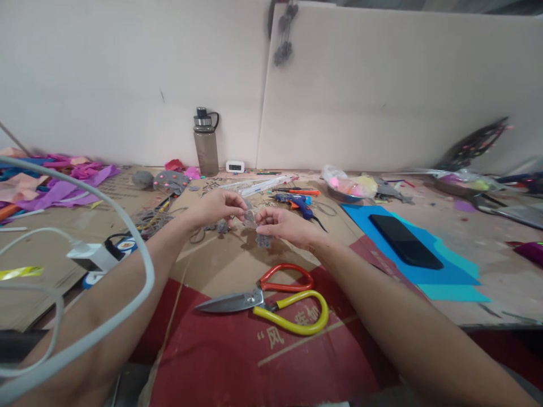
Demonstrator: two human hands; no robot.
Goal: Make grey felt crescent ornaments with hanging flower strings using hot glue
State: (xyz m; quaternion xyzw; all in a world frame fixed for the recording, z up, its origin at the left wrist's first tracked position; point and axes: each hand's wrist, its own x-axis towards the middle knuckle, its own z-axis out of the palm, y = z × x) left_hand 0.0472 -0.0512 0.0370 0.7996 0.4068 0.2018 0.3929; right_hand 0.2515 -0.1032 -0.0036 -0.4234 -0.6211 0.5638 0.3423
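Observation:
Over the cardboard [229, 249], my left hand [223, 208] is closed in a pinch on a small grey piece [249, 216]. My right hand [282, 226] faces it, thumb and fingers pressed together close to that piece. Just under the right fingers shows a second grey, lumpy piece [263, 241]; it appears to hang from them, though the grip itself is hidden. More dark grey bits [222, 226] lie below the left hand. Nearer to me rests a pair of scissors [254, 298] with one red and one yellow handle, its blades pointing left.
A blue glue gun [302, 204] and an orange cutter [304, 192] lie behind the right hand. Further back stand a bottle [206, 147] and a small clock [235, 167]. A phone [405, 241] rests on blue sheets at right. A white cable [144, 249] loops across the left foreground.

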